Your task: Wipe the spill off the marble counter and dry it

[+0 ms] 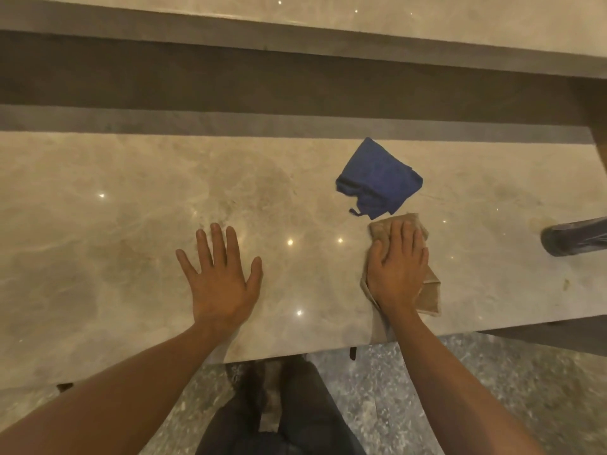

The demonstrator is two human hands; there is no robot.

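The right hand presses flat on a crumpled tan cloth near the front edge of the beige marble bench, fingers released. The left hand rests spread, grasping nothing. A folded blue cloth lies just beyond.

A raised ledge of pale, veined stone runs along the far side of the table, with a dark shadowed recess between the two. Small points of ceiling light glint across both polished surfaces. Below the table's near edge lies a speckled grey terrazzo floor. The light is warm and yellowish, fairly dim.
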